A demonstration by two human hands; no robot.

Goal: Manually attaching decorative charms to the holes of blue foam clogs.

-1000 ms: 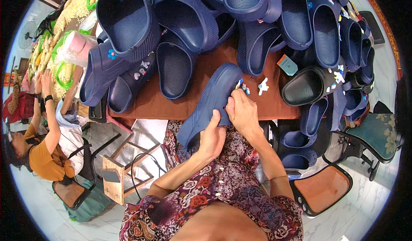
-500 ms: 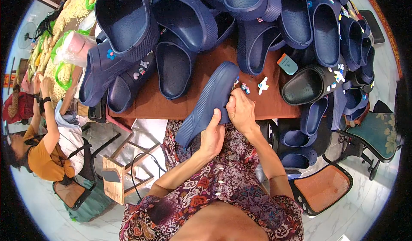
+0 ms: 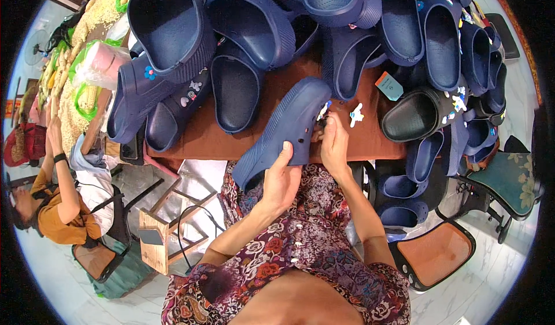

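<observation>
A navy foam clog [image 3: 283, 125] is tilted over the table's near edge, its ridged sole side toward the left. My left hand [image 3: 282, 177] grips it from below near the heel, thumb along its side. Small holes show in the clog's upper, and a white and blue shoe charm [image 3: 322, 111] sits on it. My right hand [image 3: 333, 143] is close beside the upper, thumb and fingers pinched; what lies between them is too small and shaded to name. Just right of that hand a white figure-shaped charm [image 3: 355, 115] lies on the brown cloth.
Many navy clogs [image 3: 237, 93] pile across the brown-covered table [image 3: 191, 129]. A black clog [image 3: 411, 115] and a teal tag [image 3: 389, 86] lie at right. Chairs [image 3: 436, 253] and a wooden stool [image 3: 155, 241] stand below. Another person [image 3: 69, 203] works at far left.
The clog has turned a little, bringing its holes and charm into view. My right hand has come off the clog's side, its fingertips now where a small charm lay, which no longer shows.
</observation>
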